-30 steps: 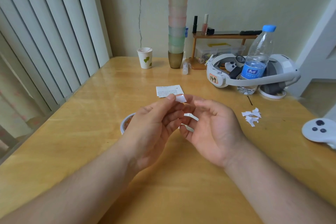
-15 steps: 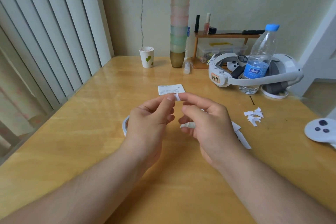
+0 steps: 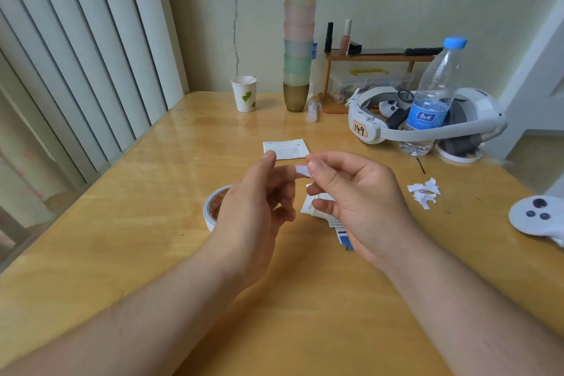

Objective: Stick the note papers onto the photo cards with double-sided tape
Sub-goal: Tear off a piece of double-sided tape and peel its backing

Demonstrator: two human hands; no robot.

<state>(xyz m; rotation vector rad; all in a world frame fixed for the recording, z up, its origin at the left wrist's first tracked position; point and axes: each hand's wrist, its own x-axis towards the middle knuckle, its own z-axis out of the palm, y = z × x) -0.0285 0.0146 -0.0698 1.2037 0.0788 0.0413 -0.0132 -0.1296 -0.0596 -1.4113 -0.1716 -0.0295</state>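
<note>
Step in hand: judged to be peeling the backing off a small white tape piece (image 3: 302, 170), held up above the table (image 3: 152, 223) between both hands, so that it can be worked clear of the surface.
Right hand (image 3: 360, 207): thumb and forefinger pinch the right end of the tape piece; the lower fingers are curled round a small stack of cards and papers (image 3: 317, 206), probably kept there so the next card is ready.
Left hand (image 3: 253, 217): fingers narrow, forefinger tip raised just left of the tape piece; whether it touches the piece cannot be told.
Tape roll (image 3: 213, 207): lies flat on the table, just behind the left knuckles, within easy reach.
Note paper (image 3: 286, 149): lies flat, printed face up, just beyond both sets of fingertips, apart from them.
Scraps (image 3: 424, 192): white shreds heaped well right of the right hand, likely discarded backing kept out of the work area.
Risk: the sticky piece may fold onto itself or cling to a fingertip.
</note>
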